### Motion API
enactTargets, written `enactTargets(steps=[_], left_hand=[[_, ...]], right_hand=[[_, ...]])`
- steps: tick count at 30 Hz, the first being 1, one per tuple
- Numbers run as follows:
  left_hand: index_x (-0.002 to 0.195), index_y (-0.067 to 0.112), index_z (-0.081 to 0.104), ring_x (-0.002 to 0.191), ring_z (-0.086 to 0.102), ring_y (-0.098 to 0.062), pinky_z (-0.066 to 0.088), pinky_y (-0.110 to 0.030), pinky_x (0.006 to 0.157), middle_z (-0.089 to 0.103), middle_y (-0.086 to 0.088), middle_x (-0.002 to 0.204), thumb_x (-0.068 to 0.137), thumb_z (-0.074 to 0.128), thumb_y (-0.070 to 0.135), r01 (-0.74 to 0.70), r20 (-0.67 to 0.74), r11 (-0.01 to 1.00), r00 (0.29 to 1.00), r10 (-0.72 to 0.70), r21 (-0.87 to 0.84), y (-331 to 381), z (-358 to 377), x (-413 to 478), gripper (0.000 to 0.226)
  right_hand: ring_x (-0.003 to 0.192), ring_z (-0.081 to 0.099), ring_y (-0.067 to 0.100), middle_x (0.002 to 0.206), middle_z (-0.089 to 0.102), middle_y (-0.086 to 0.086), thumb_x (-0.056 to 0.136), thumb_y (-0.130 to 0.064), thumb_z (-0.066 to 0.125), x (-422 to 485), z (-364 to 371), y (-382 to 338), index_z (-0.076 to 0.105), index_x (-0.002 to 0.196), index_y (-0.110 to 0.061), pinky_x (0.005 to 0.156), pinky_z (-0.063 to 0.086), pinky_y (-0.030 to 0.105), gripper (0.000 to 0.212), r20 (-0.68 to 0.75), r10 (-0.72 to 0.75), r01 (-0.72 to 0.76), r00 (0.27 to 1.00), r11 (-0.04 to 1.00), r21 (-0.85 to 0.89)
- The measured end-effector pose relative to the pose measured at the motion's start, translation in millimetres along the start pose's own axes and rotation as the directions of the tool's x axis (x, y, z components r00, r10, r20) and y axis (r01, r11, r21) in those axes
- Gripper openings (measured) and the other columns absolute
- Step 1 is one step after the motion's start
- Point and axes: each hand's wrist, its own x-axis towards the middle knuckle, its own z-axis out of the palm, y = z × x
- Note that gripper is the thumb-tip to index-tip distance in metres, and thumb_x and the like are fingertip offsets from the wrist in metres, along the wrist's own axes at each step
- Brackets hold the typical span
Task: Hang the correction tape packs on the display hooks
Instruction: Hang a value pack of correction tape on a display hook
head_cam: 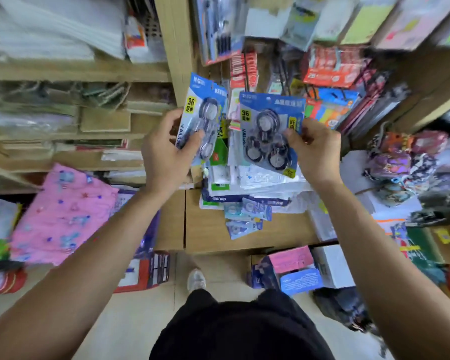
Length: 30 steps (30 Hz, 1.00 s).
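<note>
My left hand (pixel 166 152) grips a blue correction tape pack (pixel 204 110) by its lower part, thumb across the front, the pack tilted right. My right hand (pixel 315 152) pinches a second blue pack (pixel 268 131) by its right edge; it shows three round tape wheels. Both packs are held up in front of the hanging goods on the display hooks (pixel 320 92). A few smaller pale-blue packs (pixel 247 216) lie on the wooden counter below. The frame is blurred, so the hook tips are not clear.
A wooden post (pixel 177 48) divides the left shelves of paper goods from the hook display. A white stack of packets (pixel 247 183) sits on the counter (pixel 218 229). A pink patterned bag (pixel 63 214) lies at left; boxes (pixel 291 268) stand on the floor by my shoe (pixel 196 279).
</note>
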Motion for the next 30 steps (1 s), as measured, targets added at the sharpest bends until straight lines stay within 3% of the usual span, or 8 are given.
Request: enactTargets(steps=[2,4,8,13,17,22,26,30], left_hand=[[0.117,0.012,0.068,0.074,0.059,0.013,0.049,-0.021,0.070,0.068,0.017,0.090,0.083,0.077,0.023,-0.054,-0.006,0.998,0.999,0.054,-0.044,11,-10,27,0.037],[0.118,0.010,0.067,0.078,0.062,0.005,0.051,-0.023,0.072,0.070,0.013,0.093,0.082,0.077,0.025,-0.121,-0.024,0.990,0.993,0.120,-0.074,23,-17,56,0.040],[0.117,0.009,0.066,0.080,0.062,-0.002,0.052,-0.028,0.074,0.067,0.014,0.094,0.083,0.077,0.027,-0.277,-0.092,0.958,0.958,0.270,-0.074,61,-28,111,0.040],[0.117,0.010,0.066,0.081,0.065,-0.009,0.056,-0.040,0.076,0.069,0.012,0.095,0.083,0.077,0.029,-0.413,-0.172,0.908,0.902,0.396,-0.073,118,-41,170,0.040],[0.117,0.010,0.066,0.081,0.068,-0.015,0.056,-0.043,0.075,0.072,0.008,0.094,0.083,0.077,0.029,-0.487,-0.240,0.870,0.855,0.459,-0.072,166,-47,210,0.041],[0.120,0.010,0.064,0.085,0.070,-0.018,0.056,-0.044,0.078,0.073,0.004,0.098,0.081,0.077,0.032,-0.559,-0.318,0.829,0.793,0.520,-0.037,211,-55,258,0.047],[0.118,0.015,0.065,0.083,0.070,-0.017,0.057,-0.044,0.079,0.067,0.017,0.095,0.079,0.080,0.032,-0.609,-0.357,0.793,0.739,0.572,0.011,235,-65,293,0.045],[0.118,0.024,0.061,0.088,0.071,-0.017,0.056,-0.048,0.083,0.066,0.022,0.093,0.080,0.078,0.036,-0.649,-0.373,0.761,0.707,0.601,-0.006,255,-75,324,0.044]], right_hand=[[0.058,0.022,0.012,0.059,0.034,0.013,0.093,-0.025,0.067,13,-2,-23,0.047,0.070,0.007,0.049,0.020,0.022,0.044,-0.062,-0.003,0.003,0.998,1.000,0.001],[0.059,0.023,0.010,0.062,0.040,0.022,0.093,-0.026,0.066,29,-8,-45,0.053,0.076,0.009,0.052,0.019,0.026,0.041,-0.125,-0.029,0.032,0.992,0.999,0.023],[0.058,0.031,0.007,0.058,0.048,0.006,0.090,-0.022,0.067,69,-31,-89,0.059,0.076,-0.004,0.052,0.025,0.027,0.024,-0.259,-0.079,0.097,0.963,0.994,0.057],[0.061,0.048,-0.001,0.076,0.067,0.006,0.092,-0.015,0.065,117,-67,-138,0.068,0.094,-0.008,0.057,0.039,0.018,0.008,-0.366,-0.161,0.231,0.917,0.960,0.157],[0.067,0.057,0.029,0.081,0.069,0.017,0.094,-0.023,0.064,153,-92,-162,0.069,0.097,-0.010,0.062,0.047,0.044,0.014,-0.402,-0.216,0.303,0.890,0.938,0.167],[0.076,0.065,0.036,0.085,0.072,0.017,0.092,-0.030,0.064,195,-118,-191,0.069,0.097,-0.019,0.066,0.052,0.054,0.013,-0.452,-0.250,0.366,0.856,0.912,0.188],[0.074,0.063,0.016,0.087,0.074,0.006,0.094,-0.019,0.064,223,-140,-217,0.070,0.097,-0.021,0.071,0.054,0.046,0.006,-0.483,-0.262,0.413,0.836,0.879,0.238],[0.064,0.057,0.006,0.077,0.071,0.001,0.095,-0.018,0.064,251,-161,-242,0.069,0.094,-0.016,0.061,0.047,0.031,0.005,-0.504,-0.282,0.452,0.816,0.856,0.252]])
